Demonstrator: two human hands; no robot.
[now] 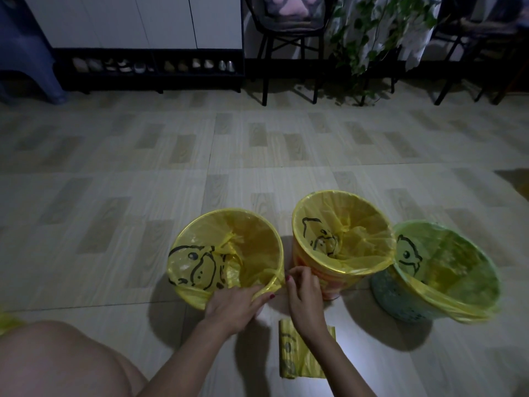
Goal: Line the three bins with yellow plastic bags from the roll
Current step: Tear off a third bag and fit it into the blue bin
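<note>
Three round bins stand in a row on the tiled floor, each with a yellow duck-print bag over its rim: the left bin [229,224], the middle orange bin [329,277] and the right green bin [400,299]. My left hand [234,306] grips the bag's folded edge at the left bin's near rim. My right hand [302,293] pinches the same yellow edge at the rim's right side, between the left and middle bins. The flat yellow roll of bags [297,359] lies on the floor under my right forearm.
My bare knee [57,359] fills the bottom left. Far across the floor stand a shoe cabinet [148,70], black chair legs [264,81] and a leafy plant [369,38]. Open tiled floor lies between them and the bins.
</note>
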